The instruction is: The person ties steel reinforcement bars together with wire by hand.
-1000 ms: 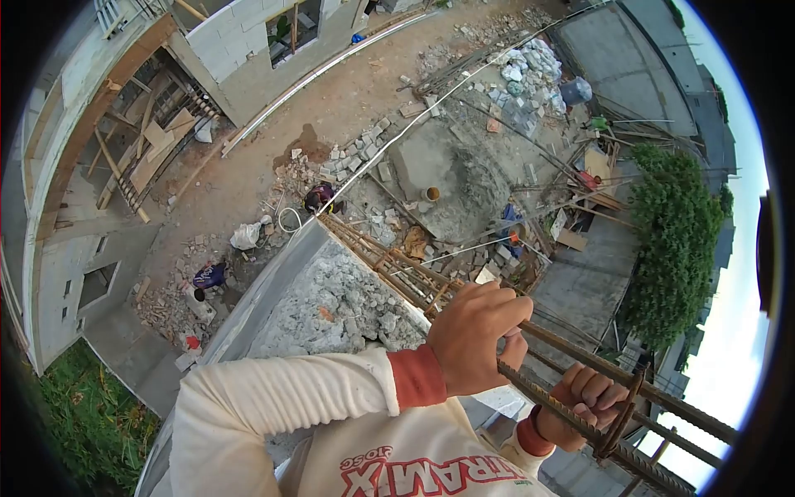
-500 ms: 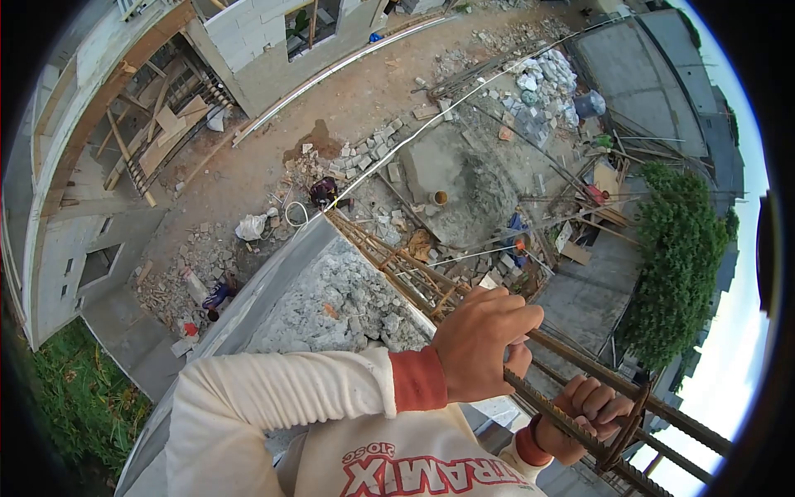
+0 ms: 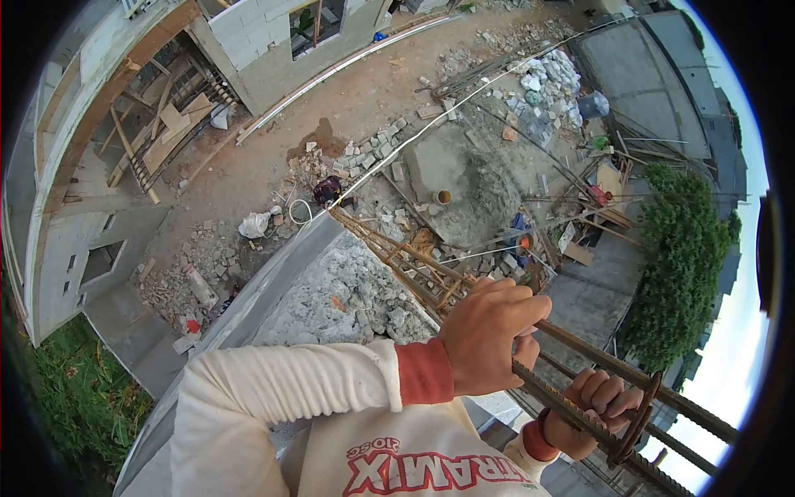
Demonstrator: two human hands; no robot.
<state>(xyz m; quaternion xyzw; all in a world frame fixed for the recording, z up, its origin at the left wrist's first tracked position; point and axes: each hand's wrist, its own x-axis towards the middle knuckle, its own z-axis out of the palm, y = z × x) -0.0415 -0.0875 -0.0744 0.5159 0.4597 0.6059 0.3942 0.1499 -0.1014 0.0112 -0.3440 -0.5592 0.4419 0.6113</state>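
My left hand point(image 3: 495, 335) is closed around a ribbed steel rebar point(image 3: 559, 402), its long white sleeve with a red cuff reaching in from the left. Lower right of it, my right hand point(image 3: 590, 406) has its fingers curled at the same rebar, which crosses in front of its palm. Close beside the right hand, a rusty stirrup point(image 3: 636, 421) loops around the bars. A second rebar point(image 3: 671, 402) runs alongside on the upper side. The inside of both palms is hidden.
Below my arms lies a rough concrete top point(image 3: 331, 290) with a smooth edge point(image 3: 273, 286). A rebar cage point(image 3: 406, 261) extends along its far side. Far below are a crouching person point(image 3: 329, 190), rubble point(image 3: 368, 153), a wet mortar patch point(image 3: 464, 182) and a tree point(image 3: 683, 257).
Both hands sit slightly farther right in view, still on the rebar. A person at the lower left has become mostly hidden behind the concrete edge.
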